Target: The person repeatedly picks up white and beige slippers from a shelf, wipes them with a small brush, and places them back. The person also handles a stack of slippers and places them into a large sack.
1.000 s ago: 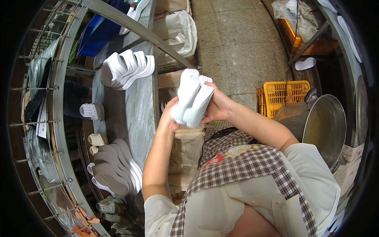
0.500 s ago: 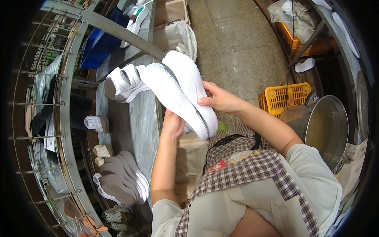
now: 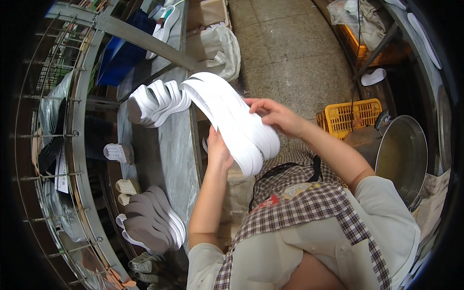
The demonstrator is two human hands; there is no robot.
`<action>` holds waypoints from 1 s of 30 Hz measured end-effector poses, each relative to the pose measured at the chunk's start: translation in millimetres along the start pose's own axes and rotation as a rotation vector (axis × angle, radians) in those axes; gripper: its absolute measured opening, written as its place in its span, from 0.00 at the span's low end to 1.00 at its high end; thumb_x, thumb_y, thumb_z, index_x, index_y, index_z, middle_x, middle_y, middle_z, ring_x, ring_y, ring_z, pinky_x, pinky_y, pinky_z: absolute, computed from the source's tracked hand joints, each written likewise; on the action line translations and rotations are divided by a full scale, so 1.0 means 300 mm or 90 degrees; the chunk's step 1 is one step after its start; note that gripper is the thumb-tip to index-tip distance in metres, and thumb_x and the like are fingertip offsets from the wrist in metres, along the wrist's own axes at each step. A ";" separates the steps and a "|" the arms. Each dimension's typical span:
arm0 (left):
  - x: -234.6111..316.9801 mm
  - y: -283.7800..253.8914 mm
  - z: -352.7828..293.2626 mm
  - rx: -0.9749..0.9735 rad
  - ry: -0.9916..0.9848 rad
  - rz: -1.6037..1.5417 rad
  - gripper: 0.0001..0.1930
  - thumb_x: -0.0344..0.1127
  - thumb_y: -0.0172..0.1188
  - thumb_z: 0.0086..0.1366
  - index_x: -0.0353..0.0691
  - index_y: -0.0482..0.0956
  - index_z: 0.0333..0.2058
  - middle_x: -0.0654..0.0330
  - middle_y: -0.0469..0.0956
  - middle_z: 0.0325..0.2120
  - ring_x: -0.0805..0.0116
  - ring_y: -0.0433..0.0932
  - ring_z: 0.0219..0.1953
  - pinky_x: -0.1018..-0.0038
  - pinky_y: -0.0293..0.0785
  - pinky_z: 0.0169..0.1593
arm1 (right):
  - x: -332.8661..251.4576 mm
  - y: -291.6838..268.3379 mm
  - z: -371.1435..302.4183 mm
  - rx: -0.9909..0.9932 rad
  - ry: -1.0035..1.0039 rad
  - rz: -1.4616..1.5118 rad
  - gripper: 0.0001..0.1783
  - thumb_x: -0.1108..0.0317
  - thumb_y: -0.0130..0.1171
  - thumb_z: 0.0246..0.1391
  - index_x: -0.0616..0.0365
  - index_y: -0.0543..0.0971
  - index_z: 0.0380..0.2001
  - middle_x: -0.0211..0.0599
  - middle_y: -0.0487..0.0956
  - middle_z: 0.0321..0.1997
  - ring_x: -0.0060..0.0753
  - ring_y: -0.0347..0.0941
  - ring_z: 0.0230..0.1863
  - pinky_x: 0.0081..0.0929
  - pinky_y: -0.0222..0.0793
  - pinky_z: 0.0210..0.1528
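Observation:
In front of me is a stack of several white shoe soles [image 3: 231, 120], nested together and tilted, their far ends up to the left. My left hand [image 3: 220, 151] grips the stack from its left side and below, most fingers hidden beneath it. At the right edge, my right hand [image 3: 281, 117] has curled fingers and a thumb against the soles. Just past the stack's far end, more white soles [image 3: 162, 102] stand in a row on the grey bench [image 3: 176, 150]. Nearer to me lies a fanned group of soles with grey-brown undersides [image 3: 150, 217].
A metal frame with wire mesh [image 3: 82, 145] runs along the left. Beyond the bench are a blue bin [image 3: 123, 50] and a cloth-lined basket [image 3: 224, 53]. On the right stand a yellow crate [image 3: 353, 116], a large metal basin [image 3: 401, 159] and a loose white sole [image 3: 373, 77].
The two parts of the stack, apart at an angle before, now lie closer together. The stack has shifted slightly right and nearer me. My right thumb has moved off the top toward the edge.

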State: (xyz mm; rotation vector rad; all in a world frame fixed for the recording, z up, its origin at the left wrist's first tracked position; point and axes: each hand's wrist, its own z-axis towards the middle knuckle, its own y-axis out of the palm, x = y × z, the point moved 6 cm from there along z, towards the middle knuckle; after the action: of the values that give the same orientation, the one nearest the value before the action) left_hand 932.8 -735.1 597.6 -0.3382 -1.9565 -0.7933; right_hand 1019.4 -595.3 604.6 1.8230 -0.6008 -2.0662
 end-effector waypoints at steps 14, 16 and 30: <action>0.142 0.110 -0.051 -0.350 0.015 -0.533 0.39 0.56 0.57 0.58 0.35 0.61 0.60 0.55 0.69 0.38 0.68 0.67 0.31 0.71 0.75 0.28 | -0.051 -0.055 -0.073 0.097 -0.135 0.644 0.30 0.61 0.44 0.55 0.59 0.61 0.61 0.49 0.72 0.56 0.43 0.74 0.52 0.40 0.74 0.52; 0.148 0.114 -0.046 -0.356 0.024 -0.520 0.40 0.56 0.59 0.56 0.35 0.61 0.60 0.55 0.69 0.36 0.69 0.67 0.30 0.73 0.77 0.27 | -0.032 -0.065 -0.080 0.122 -0.130 0.650 0.30 0.61 0.44 0.56 0.60 0.61 0.61 0.49 0.72 0.55 0.43 0.74 0.51 0.40 0.75 0.51; 0.419 -0.389 -0.359 0.155 0.332 -0.254 0.25 0.47 0.52 0.64 0.32 0.67 0.51 0.53 0.72 0.39 0.56 0.72 0.39 0.63 0.75 0.42 | 0.341 0.333 0.273 -0.172 0.394 0.533 0.22 0.64 0.49 0.57 0.68 0.71 0.51 0.46 0.78 0.46 0.38 0.78 0.43 0.37 0.73 0.49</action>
State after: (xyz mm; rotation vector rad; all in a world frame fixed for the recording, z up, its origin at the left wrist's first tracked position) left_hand 881.0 -904.6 695.7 0.3850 -1.6092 -0.7840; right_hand 920.9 -724.2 575.9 1.5416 -0.6914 -0.9300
